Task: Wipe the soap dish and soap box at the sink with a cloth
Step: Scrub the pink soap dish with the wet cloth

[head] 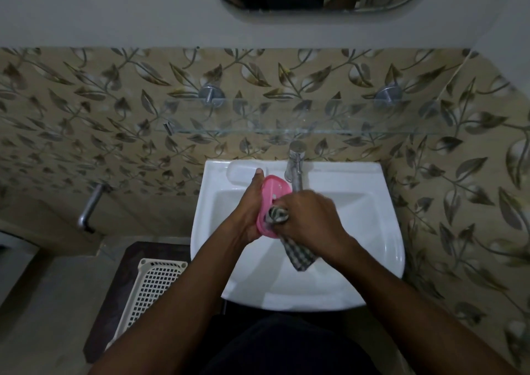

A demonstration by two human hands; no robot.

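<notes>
Over the white sink (pixel 372 231) my left hand (pixel 252 208) grips a pink oval soap dish (pixel 275 191) tilted on its edge, fingers along its left rim. My right hand (pixel 312 219) is closed around a checked grey cloth (pixel 298 252) and presses a bunched part of it into the lower half of the dish. The cloth's loose end hangs down below my right wrist into the basin. A white moulded soap recess (pixel 241 172) sits at the sink's back left, partly behind my left fingertips.
A chrome tap (pixel 295 165) stands at the sink's back centre, right beside the dish. A glass shelf (pixel 286 129) juts from the leaf-patterned tiles above. A white mesh basket (pixel 152 285) lies on a dark stool at the lower left, with a metal pipe (pixel 89 211) on the left wall.
</notes>
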